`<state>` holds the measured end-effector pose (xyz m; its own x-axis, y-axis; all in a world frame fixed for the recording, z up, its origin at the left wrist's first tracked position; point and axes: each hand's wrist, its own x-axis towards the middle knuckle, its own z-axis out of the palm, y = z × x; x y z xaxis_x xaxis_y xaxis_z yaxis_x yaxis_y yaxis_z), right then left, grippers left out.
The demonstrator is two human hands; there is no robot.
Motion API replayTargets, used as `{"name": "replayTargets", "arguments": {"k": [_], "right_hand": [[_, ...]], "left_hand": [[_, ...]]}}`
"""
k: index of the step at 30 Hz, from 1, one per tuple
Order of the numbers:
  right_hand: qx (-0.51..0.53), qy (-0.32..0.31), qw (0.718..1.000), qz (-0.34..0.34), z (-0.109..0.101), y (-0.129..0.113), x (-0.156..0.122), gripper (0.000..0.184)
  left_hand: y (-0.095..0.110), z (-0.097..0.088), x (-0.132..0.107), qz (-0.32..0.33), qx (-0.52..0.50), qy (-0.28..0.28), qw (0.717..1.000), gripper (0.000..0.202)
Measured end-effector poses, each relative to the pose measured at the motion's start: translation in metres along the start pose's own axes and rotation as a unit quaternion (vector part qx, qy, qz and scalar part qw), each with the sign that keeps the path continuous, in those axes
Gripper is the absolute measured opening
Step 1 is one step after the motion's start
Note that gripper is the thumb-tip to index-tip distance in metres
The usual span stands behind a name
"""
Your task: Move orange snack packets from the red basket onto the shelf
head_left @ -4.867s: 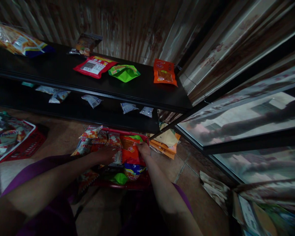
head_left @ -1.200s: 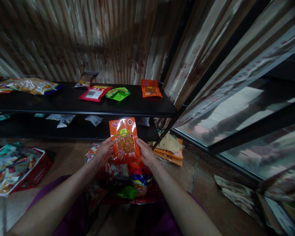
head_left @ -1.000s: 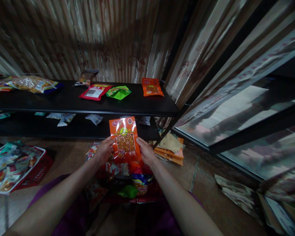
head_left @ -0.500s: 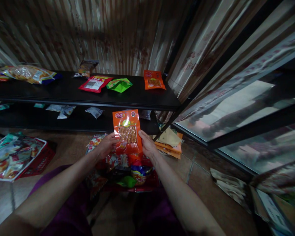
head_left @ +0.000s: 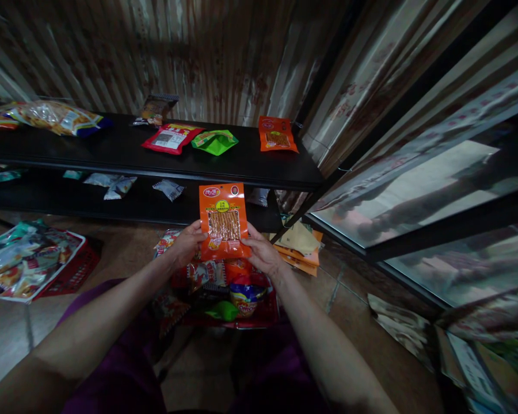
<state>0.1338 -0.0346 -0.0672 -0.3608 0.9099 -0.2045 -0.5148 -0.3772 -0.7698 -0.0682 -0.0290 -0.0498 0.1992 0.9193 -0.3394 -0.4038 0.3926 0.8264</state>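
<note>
An orange snack packet (head_left: pixel 223 224) with a clear window showing brown sticks is held upright in front of me. My left hand (head_left: pixel 189 242) grips its left edge, and my right hand (head_left: pixel 262 248) is closed on its lower right edge. Below it stands a red basket (head_left: pixel 259 325) between my knees, with several snacks in it. Among them are a blue packet (head_left: pixel 247 296) and a green packet (head_left: pixel 224 311). Beyond my hands, a similar orange packet (head_left: pixel 277 135) rests at the right end of the black shelf (head_left: pixel 242 167).
On the upper shelf lie a red packet (head_left: pixel 171 138), a green pouch (head_left: pixel 216 141) and a large snack bag (head_left: pixel 60 118). Small packets (head_left: pixel 169 188) lie on the lower shelf. A filled red basket (head_left: pixel 75 267) stands at left. Orange papers (head_left: pixel 300 253) lie on the floor near glass panels (head_left: pixel 414 195).
Both hands have raised the orange packet slightly, and its front faces me more squarely. My right hand now grips it lower. The view has shifted a little.
</note>
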Motion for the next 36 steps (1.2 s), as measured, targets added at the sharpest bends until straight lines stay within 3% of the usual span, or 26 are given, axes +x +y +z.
{"name": "replayTargets", "arguments": {"k": [8, 16, 23, 29, 33, 36], "right_hand": [[-0.014, -0.023, 0.999, 0.028, 0.003, -0.001, -0.007, 0.073], [-0.018, -0.010, 1.000, -0.008, -0.008, 0.005, -0.004, 0.079], [-0.016, -0.001, 1.000, -0.005, -0.006, 0.005, -0.004, 0.081], [-0.034, -0.028, 0.998, 0.042, -0.005, 0.002, -0.009, 0.077], [-0.065, -0.054, 0.993, 0.086, -0.006, 0.003, -0.012, 0.072], [-0.090, -0.074, 0.987, 0.109, -0.006, 0.004, -0.011, 0.067]], "left_hand": [[-0.002, -0.002, 0.002, 0.002, -0.013, 0.043, 0.999, 0.036], [-0.003, -0.004, -0.010, -0.043, 0.015, -0.054, 0.998, 0.047], [-0.005, -0.006, -0.014, -0.037, 0.010, -0.071, 0.997, 0.058], [0.006, -0.013, -0.002, -0.010, -0.040, -0.006, 0.999, 0.047], [0.036, -0.023, 0.010, 0.083, -0.078, 0.110, 0.987, 0.043], [0.058, -0.035, 0.013, 0.067, -0.014, 0.113, 0.991, 0.043]]}}
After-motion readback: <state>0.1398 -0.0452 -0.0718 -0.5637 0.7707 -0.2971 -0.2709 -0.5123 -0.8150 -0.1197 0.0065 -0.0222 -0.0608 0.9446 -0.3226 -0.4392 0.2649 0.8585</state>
